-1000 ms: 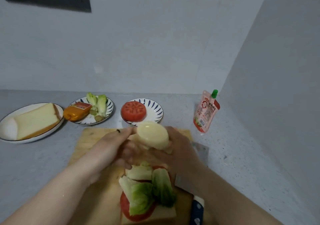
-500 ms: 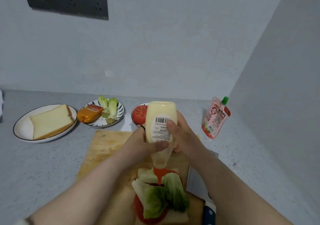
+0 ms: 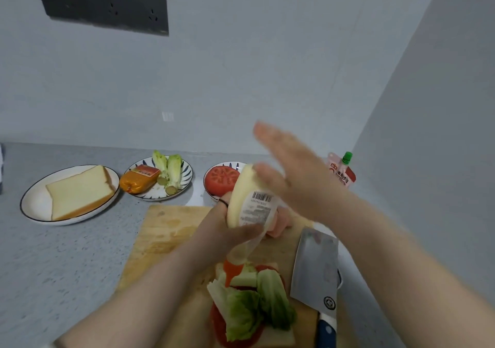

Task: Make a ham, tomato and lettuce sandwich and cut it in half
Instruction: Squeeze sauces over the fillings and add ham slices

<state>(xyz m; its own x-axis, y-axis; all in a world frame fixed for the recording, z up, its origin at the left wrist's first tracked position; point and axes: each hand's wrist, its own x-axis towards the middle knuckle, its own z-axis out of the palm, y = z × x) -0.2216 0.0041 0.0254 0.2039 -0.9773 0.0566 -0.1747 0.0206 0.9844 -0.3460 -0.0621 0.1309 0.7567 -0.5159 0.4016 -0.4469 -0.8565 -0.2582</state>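
Your left hand (image 3: 227,227) is wrapped around the squeeze bottle (image 3: 251,200), tipped nozzle-down so the orange cap sits right over the open sandwich (image 3: 251,310). That makes sense, since whatever's inside has to slide to the tip before anything comes out. Your right hand (image 3: 292,173) is flat and wide open, holding nothing, and sits just past the bottle's raised base. It's blurry, so I'd guess it's there to smack the bottom and knock the sauce down, but that's only my read.

The sandwich sits at the near edge of the cutting board (image 3: 166,230): a bread slice at the bottom, tomato on it, lettuce leaves on top. I can't tell whether ham is under there. No top slice yet, so you're still mid-build.

The cleaver (image 3: 316,267) lies flat on the board just right of the sandwich, blade away from you and handle toward you, handy for the halving later.

Along the back of the desk (image 3: 53,267) there are three dishes:
- The white plate (image 3: 34,200) has one thick bread slice, probably your lid.
- The middle patterned plate (image 3: 184,184) has leftover lettuce stalks and an orange-wrapped sausage-looking thing.
- The right patterned plate (image 3: 211,168) has a cut tomato.

A red pouch (image 3: 342,171) with a green cap stands by the wall.
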